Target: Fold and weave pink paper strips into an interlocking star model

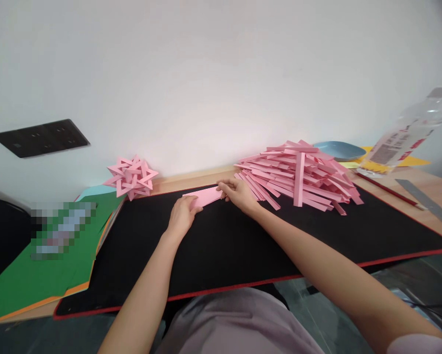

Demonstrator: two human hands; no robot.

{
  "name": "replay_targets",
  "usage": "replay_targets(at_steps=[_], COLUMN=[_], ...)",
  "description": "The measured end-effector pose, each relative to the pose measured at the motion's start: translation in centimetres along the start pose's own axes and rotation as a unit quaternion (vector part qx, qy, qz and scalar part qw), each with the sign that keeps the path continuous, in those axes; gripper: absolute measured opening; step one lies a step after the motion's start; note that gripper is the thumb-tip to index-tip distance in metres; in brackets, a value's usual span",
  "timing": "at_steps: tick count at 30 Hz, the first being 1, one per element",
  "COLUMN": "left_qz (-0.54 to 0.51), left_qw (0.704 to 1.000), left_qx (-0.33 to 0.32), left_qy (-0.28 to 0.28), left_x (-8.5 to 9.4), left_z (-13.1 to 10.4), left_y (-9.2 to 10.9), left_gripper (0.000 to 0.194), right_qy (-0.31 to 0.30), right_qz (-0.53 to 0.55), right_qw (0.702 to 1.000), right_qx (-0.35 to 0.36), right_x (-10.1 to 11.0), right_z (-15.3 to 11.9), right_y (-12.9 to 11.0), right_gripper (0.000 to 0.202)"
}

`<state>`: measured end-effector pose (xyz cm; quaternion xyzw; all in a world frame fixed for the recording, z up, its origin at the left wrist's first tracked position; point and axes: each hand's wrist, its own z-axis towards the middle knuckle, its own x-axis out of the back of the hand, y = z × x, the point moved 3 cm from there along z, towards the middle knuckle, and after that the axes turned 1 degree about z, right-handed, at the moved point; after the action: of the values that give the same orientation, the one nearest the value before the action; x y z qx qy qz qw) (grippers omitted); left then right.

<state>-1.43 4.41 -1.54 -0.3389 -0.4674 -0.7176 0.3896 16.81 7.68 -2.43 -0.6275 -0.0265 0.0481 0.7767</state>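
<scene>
1. A pale wall (221, 73) runs behind a wooden table (437, 189), and a black mat with a red edge (224, 250) covers most of the table's middle.
2. Far left on the wall sits a dark socket panel (41, 137).
3. On the left of the table lie green paper sheets (29, 280) over an orange one, partly under the mat's left edge.
4. Beyond the mat's far left corner stands a pink woven paper star (132, 177).
5. The left hand (180, 216) rests on the mat, fingers curled down and pressing the near left end of a pink paper strip (203, 197).
6. The strip lies flat near the mat's far edge, between the two hands.
7. The right hand (239, 193) pinches the strip's right end, fingers narrow upon it.
8. Just right of that hand is a heap of pink paper strips (298, 174), piled on the mat.
9. Behind the heap sits a blue bowl (339, 150).
10. Far right are a tilted plastic bottle (409, 132), a red pencil (387, 191) and a metal ruler (427, 202).
</scene>
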Motion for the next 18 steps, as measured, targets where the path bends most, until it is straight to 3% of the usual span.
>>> replay_targets(at_steps=[12, 18], left_qz=[0.0, 0.053], left_qw=[1.0, 0.998], left_qx=[0.003, 0.025], left_qy=[-0.012, -0.017], left_x=[0.22, 0.64], left_z=[0.13, -0.02], left_y=[0.12, 0.57], left_gripper=[0.015, 0.027], right_qy=[-0.044, -0.052], right_qz=[-0.049, -0.055], right_qw=[0.998, 0.997], right_qx=[0.013, 0.007], right_x=[-0.4, -0.39], right_z=[-0.19, -0.16], right_y=[0.41, 0.48], right_gripper=[0.015, 0.016])
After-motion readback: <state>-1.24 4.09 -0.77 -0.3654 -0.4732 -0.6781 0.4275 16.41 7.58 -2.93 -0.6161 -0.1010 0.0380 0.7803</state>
